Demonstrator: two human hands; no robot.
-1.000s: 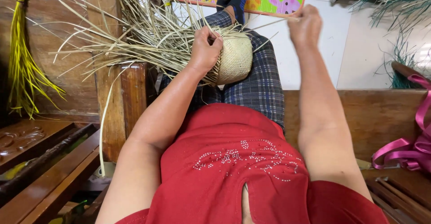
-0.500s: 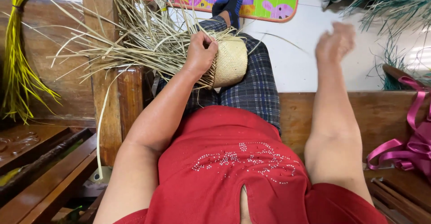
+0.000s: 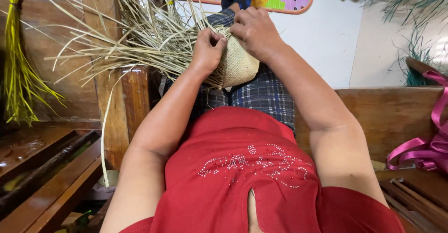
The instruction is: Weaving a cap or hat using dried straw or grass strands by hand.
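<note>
Two hands now together on woven straw piece (image 3: 238, 65), propped on lap over plaid trousers (image 3: 263, 95); right hand (image 3: 254, 30) back from an outstretched pull half a second ago, so strand drawn through and next tuck seemingly under way. Left hand (image 3: 207, 51) closed, pinching weave edge; right curled over top, grip unclear. Rounded, pale, tightly plaited, loose straw ends (image 3: 140, 41) fanning leftward past wooden post (image 3: 112, 74)
</note>
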